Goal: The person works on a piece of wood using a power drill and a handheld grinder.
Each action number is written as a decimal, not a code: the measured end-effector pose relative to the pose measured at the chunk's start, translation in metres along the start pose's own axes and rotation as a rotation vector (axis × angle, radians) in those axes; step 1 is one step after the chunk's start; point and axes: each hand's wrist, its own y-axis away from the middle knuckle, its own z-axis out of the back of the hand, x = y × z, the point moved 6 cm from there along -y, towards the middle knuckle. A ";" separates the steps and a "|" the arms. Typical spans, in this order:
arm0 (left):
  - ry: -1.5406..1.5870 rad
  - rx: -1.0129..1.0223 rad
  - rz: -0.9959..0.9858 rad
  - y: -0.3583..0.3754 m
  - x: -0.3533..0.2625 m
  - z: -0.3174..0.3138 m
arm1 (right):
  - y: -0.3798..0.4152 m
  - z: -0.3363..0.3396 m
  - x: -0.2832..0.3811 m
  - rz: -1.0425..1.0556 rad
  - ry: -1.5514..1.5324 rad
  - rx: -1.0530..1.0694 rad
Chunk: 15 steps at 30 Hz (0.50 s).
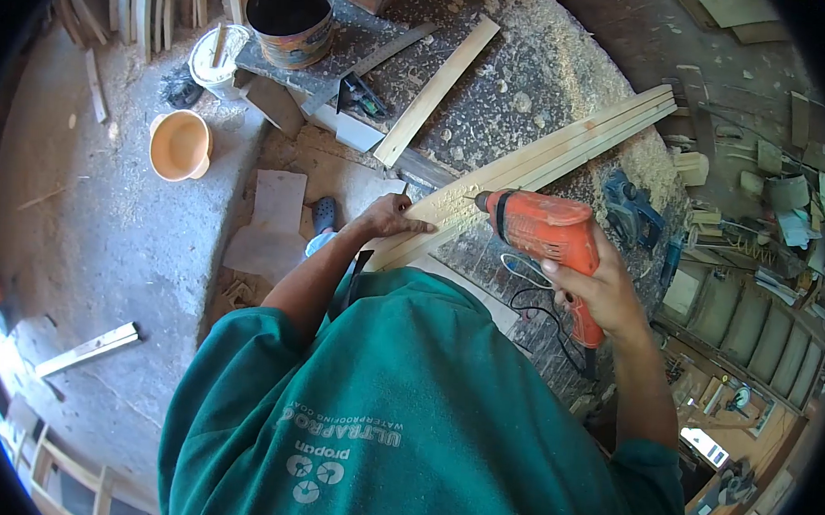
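Note:
My right hand (599,293) is wrapped around the grip of an orange power drill (547,225), whose bit points left, close over the wood. Under its tip lie long pale wooden boards (560,146), side by side, with fresh shavings on their surface. My left hand (391,219) grips the near end of these boards, thumb across the top and fingers at the far edge. A black cord (545,313) trails near the drill's handle.
A blue power tool (631,211) sits right of the boards on the sawdust-covered worktable (525,77). A loose wooden strip (440,89), a metal square (381,55) and a dark bucket (292,23) lie farther back. An orange tub (179,146) stands at left.

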 end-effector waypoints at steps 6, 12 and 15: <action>-0.126 -0.189 -0.034 -0.026 -0.030 0.012 | 0.002 0.001 -0.003 -0.013 -0.024 -0.044; 0.104 -0.358 0.114 -0.060 -0.008 0.010 | 0.007 0.011 -0.004 0.015 -0.051 -0.075; 0.163 -0.299 -0.021 -0.047 -0.017 0.009 | 0.003 0.010 -0.011 0.030 -0.024 -0.076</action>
